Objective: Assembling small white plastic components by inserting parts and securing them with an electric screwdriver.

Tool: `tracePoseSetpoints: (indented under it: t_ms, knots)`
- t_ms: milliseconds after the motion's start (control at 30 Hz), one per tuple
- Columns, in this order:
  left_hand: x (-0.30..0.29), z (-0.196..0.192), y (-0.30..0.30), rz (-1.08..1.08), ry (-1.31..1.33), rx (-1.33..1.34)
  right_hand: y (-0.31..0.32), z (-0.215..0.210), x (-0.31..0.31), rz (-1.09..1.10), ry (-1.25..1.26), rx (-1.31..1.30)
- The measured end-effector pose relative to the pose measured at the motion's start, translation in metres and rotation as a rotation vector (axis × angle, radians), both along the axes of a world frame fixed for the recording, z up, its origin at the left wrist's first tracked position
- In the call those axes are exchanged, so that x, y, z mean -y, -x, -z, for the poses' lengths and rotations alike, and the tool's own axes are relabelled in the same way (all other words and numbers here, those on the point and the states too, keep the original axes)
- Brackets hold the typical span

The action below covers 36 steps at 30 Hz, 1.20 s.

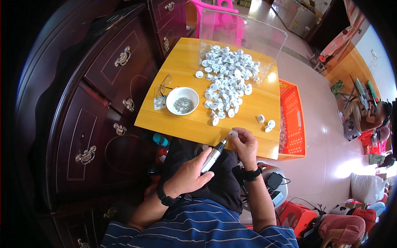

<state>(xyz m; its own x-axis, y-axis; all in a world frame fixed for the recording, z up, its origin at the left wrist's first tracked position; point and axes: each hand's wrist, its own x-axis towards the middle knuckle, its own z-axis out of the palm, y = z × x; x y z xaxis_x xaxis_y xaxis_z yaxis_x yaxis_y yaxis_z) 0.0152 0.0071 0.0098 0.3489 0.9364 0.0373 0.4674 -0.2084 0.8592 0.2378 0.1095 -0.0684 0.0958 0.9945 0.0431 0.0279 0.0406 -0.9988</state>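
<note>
Left hand (188,175), right hand (245,144) — both clenched.

A small clear plastic packet (159,103) with a pale label lies on the yellow wooden surface (186,120), touching the left side of the white bowl (182,100). Its contents are too small to tell. A tall clear plastic bin (242,39) stands at the far edge. No signs or screens show.
</note>
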Motion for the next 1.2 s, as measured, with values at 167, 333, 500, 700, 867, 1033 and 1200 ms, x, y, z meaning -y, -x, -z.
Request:
tracePoseSetpoints:
  t_ms: [167,333,500,700,867,1033,1200]
  knots:
    - [0.000,0.000,0.000,-0.007,0.015,-0.008,0.001,0.002,-0.001,0.016,-0.027,0.036]
    - [-0.001,0.001,0.000,0.001,0.019,-0.012,0.002,0.002,0.000,0.018,-0.033,0.047]
    - [-0.001,0.003,0.000,0.008,0.017,-0.012,0.000,0.004,0.000,0.020,-0.058,0.112]
    - [-0.001,0.004,0.001,0.008,0.023,0.001,0.001,0.003,0.001,0.023,-0.088,0.154]
    - [-0.001,0.003,0.002,0.006,0.026,0.004,0.002,-0.004,0.004,0.009,-0.156,0.228]
    - [-0.001,0.005,0.003,0.005,0.048,0.005,0.006,-0.014,0.005,0.020,-0.226,0.299]
    - [0.000,0.004,0.002,-0.004,0.069,0.005,0.006,-0.013,0.004,0.019,-0.227,0.305]
